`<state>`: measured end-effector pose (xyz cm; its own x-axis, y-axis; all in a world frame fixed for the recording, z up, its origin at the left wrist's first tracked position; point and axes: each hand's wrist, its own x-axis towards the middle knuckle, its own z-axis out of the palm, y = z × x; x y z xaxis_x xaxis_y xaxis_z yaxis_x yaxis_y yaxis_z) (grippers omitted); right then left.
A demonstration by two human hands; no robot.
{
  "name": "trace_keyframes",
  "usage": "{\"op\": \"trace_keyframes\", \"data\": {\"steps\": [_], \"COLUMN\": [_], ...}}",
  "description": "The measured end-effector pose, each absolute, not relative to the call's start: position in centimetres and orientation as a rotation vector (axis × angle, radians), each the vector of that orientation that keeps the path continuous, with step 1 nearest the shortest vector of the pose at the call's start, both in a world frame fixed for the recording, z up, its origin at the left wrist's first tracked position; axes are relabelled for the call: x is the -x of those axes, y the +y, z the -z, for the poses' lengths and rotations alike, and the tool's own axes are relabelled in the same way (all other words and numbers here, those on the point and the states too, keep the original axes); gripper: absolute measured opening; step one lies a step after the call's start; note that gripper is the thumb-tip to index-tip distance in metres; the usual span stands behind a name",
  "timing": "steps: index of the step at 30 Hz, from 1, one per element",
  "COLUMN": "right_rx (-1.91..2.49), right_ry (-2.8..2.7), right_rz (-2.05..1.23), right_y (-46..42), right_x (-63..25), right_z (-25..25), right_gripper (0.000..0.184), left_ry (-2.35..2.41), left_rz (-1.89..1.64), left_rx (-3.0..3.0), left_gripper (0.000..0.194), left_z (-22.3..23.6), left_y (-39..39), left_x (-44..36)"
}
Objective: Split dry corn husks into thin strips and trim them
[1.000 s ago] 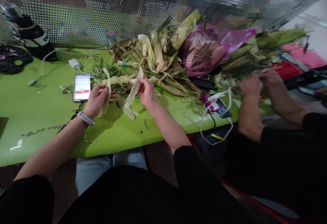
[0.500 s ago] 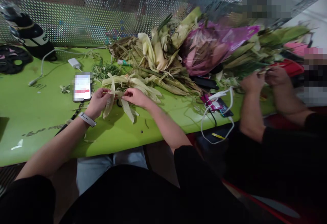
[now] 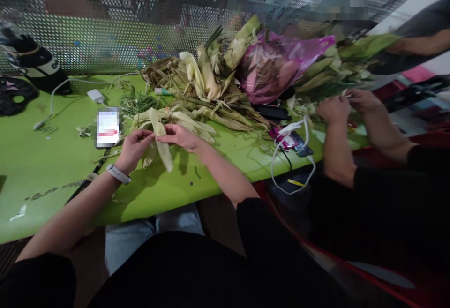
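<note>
Pale husk [image 3: 163,152] hangs pinched in the fingertips of both the left hand [image 3: 135,146] and the right hand [image 3: 178,137], which nearly meet, forearms reaching in over the front edge of the green tabletop [image 3: 168,193]. Bare surface shows between them and that edge. Beyond lies the pile [image 3: 207,87], toward the back edge; the phone [image 3: 107,129] sits left of the left hand.

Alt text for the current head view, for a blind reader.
Left hand and right hand pinch pale corn husks together over a green table. Behind lie a husk pile and pink plastic bag.
</note>
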<state>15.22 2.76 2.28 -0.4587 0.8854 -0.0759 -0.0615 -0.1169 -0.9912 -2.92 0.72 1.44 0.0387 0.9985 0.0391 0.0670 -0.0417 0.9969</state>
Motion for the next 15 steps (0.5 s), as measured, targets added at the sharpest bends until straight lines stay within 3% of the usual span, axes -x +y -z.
{"op": "trace_keyframes", "data": {"steps": [3, 6, 10, 15], "right_rx": [0.920, 0.958, 1.131, 1.518], "right_ry": [-1.285, -1.311, -1.528, -2.032], "right_rz": [-1.741, -1.612, -1.167, -0.482], "right_y": [2.5, 3.6, 6.8, 9.4], "right_x": [-14.5, -15.1, -17.3, -18.8], "right_z": [-2.5, -2.9, -3.8, -3.3], "right_gripper": [0.046, 0.048, 0.046, 0.045], "left_ry": [1.217, 1.185, 1.304, 1.361], "left_rz": [-1.153, -1.062, -1.133, -1.192], "left_rx": [-1.339, -1.420, -1.649, -1.624], "left_gripper": [0.024, 0.031, 0.038, 0.031], "left_z": [-2.0, -2.8, -4.0, -3.9], "left_y": [0.7, 0.9, 1.5, 2.1], "left_x": [3.0, 3.5, 4.2, 4.2]}}
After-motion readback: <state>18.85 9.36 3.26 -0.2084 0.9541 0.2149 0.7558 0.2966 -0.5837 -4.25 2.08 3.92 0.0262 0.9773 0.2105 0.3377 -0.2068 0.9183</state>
